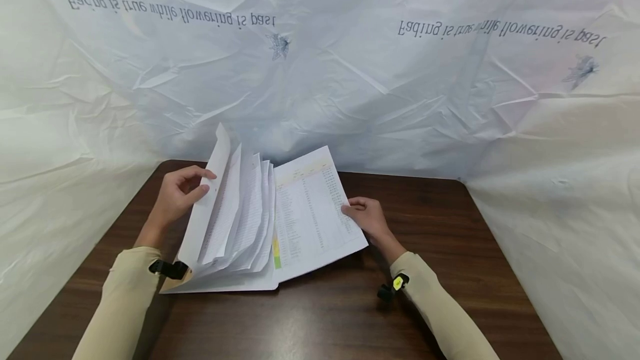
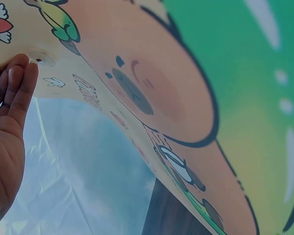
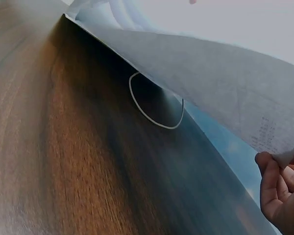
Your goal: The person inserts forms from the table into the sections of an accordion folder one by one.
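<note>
An open folder (image 1: 235, 283) filled with a stack of printed papers (image 1: 245, 221) lies at the left-centre of the table. My left hand (image 1: 182, 190) pinches the raised cover (image 1: 200, 224) between thumb and fingers. Green and peach cartoon pictures decorate the cover's outer face (image 2: 161, 93) in the left wrist view. At the stack's right, a sheet with a printed table (image 1: 310, 204) and a yellow-and-green strip fans outward. Its right edge is pinched by my right hand (image 1: 369, 218), with the sheet lifted off the table in the right wrist view.
A thin pale loop (image 3: 159, 126) shows under the sheet on the dark wooden table (image 1: 325, 321). White plastic sheeting (image 1: 350, 99) with printed lettering stands behind the table and along both sides. Each forearm wears a black wrist strap (image 1: 170, 269).
</note>
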Demonstrator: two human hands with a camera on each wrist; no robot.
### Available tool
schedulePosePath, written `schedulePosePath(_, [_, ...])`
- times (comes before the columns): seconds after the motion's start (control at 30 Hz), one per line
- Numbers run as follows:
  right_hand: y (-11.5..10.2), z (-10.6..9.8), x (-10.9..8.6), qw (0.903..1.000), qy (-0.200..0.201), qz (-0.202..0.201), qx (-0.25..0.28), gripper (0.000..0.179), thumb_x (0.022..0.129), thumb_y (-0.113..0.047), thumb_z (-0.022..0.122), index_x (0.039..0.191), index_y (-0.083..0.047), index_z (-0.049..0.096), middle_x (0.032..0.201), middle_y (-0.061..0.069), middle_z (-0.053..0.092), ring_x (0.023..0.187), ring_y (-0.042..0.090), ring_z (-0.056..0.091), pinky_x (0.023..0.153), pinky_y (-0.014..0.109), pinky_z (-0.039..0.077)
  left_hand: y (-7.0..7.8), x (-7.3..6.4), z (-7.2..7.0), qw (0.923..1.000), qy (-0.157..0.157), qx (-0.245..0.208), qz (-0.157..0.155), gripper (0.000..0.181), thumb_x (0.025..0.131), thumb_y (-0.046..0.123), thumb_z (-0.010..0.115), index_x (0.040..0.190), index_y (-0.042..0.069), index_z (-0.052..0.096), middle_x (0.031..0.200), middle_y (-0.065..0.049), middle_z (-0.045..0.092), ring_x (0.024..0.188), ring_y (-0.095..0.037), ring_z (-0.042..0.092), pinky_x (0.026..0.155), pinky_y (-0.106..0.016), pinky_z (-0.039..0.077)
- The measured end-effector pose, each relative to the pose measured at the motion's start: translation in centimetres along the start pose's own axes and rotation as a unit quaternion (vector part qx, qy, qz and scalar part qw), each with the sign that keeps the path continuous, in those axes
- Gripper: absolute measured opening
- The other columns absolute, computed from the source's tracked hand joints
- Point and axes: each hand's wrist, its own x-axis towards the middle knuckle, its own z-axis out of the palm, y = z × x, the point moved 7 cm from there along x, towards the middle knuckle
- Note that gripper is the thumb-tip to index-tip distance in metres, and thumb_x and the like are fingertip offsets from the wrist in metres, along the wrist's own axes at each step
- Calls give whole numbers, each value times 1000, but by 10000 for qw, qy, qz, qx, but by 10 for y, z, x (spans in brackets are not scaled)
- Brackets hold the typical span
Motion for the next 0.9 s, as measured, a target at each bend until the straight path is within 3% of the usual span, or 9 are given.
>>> schedulePosePath(0.17, [2, 5, 1, 9999, 13, 77, 77, 28, 94, -17, 74, 118, -2, 72, 103, 17, 75, 77, 24, 74, 63, 37, 58, -10, -1, 0, 10000, -6, 18, -56, 20, 82, -19, 60, 100, -15, 69, 94, -30, 65, 72, -10, 55, 53, -21, 41])
schedulePosePath(0.3, [0, 10, -3, 9999, -11, 122, 108, 28, 95, -16, 73, 117, 1, 71, 103, 18, 75, 77, 22, 73, 63, 35, 58, -29, -4, -2, 10000, 12, -7, -54, 23, 83, -16, 62, 103, -10, 71, 97, -17, 70, 74, -10, 56, 54, -20, 42])
schedulePosePath(0.6, [12, 18, -5, 9989, 108, 150, 426, 24, 94, -13, 74, 111, 3, 72, 101, 18, 76, 75, 20, 73, 62, 31, 56, -37, -5, -3, 9999, 56, 79, -120, 23, 84, -14, 64, 104, -6, 72, 102, -2, 72, 80, -9, 58, 60, -17, 46])
schedulePosePath(0.77, [14, 25, -8, 9983, 172, 154, 540, 24, 93, -14, 75, 110, 3, 72, 100, 18, 76, 75, 20, 73, 62, 30, 56, -35, -5, -1, 9999, 51, 100, -129, 23, 83, -17, 63, 103, -10, 71, 100, -10, 71, 79, -8, 58, 59, -16, 45])
schedulePosePath(0.9, [15, 29, -9, 9980, 258, 116, 573, 25, 93, -15, 76, 109, 3, 72, 100, 19, 76, 75, 19, 73, 62, 30, 56, -19, -1, 1, 9999, 26, 86, -107, 21, 82, -18, 61, 101, -14, 69, 97, -21, 68, 76, -8, 57, 56, -17, 44])
